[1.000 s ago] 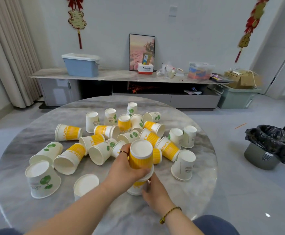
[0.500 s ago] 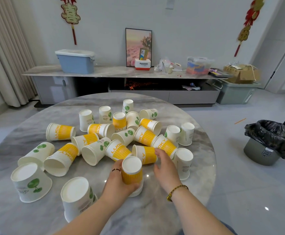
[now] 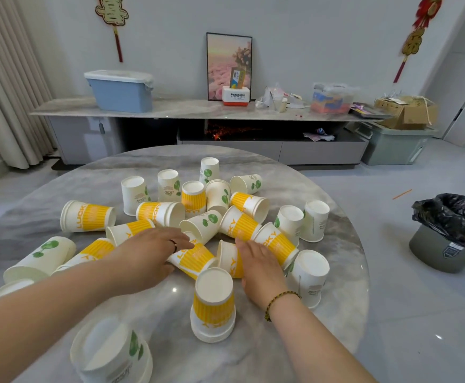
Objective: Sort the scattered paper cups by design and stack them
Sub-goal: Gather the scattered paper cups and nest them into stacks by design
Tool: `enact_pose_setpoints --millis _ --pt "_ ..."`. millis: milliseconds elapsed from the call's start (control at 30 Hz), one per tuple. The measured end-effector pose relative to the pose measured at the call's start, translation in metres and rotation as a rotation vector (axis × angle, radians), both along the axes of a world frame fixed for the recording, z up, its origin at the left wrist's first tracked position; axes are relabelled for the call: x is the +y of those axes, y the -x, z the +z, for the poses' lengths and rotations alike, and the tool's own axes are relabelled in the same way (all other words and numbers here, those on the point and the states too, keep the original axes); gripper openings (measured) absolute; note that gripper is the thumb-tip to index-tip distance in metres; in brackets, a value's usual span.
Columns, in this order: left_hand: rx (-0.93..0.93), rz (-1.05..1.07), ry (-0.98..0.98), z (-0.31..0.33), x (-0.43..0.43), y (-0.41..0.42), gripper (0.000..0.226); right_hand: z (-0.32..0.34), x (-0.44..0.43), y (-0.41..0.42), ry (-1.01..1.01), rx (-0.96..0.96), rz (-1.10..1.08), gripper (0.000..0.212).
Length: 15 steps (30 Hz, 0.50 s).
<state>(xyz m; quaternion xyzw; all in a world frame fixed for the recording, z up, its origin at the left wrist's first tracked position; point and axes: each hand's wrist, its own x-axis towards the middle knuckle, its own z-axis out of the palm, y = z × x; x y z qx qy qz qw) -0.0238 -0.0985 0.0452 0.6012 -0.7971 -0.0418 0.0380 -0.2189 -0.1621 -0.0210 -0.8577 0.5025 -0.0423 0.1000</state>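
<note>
Beyond yellow LUCKY stack [image 3: 213, 305], left hand [image 3: 154, 252], right hand [image 3: 256, 262] resting loose, ungripped, on tipped yellow cups [image 3: 194, 258]; probably light, crushable, so taking sidewalls gently

Thin ring [image 3: 173, 245] on left grip [image 3: 154, 255]; dark-and-gold braided bracelet [image 3: 279, 300] on right wrist [image 3: 284, 291].

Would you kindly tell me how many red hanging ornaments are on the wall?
2. One ornament hangs upper left, above the blue bin; a second ornament hangs upper right. Both are cropped at top.

"LUCKY" on yellow cups [image 3: 87, 217], "Panasonic" on box [image 3: 236, 95]
</note>
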Motion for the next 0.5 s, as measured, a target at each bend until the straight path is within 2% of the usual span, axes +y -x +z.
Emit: enact_pose_setpoints --millis 133,233,367,433,500 --pt "-0.291 -0.063 -0.07 -0.018 -0.029 0.014 0.064 0.017 -0.002 0.003 -0.142 -0.131 -0.05 0.069" --pt "-0.4 -0.21 0.134 -0.026 -0.046 0.017 0.064 0.035 0.0 0.017 -0.172 -0.304 -0.076 0.075" --pt "-0.458 -0.183 -0.088 -0.044 -0.058 0.015 0.06 0.045 0.002 0.028 -0.147 -0.525 -0.162 0.081" --pt "-0.464 -0.191 -0.07 -0.048 -0.06 0.016 0.06 0.044 0.002 0.027 -0.155 -0.581 -0.171 0.079" --pt "-0.389 -0.163 -0.08 -0.047 -0.06 0.016 0.061 0.046 0.005 0.024 -0.128 -0.617 -0.162 0.076"
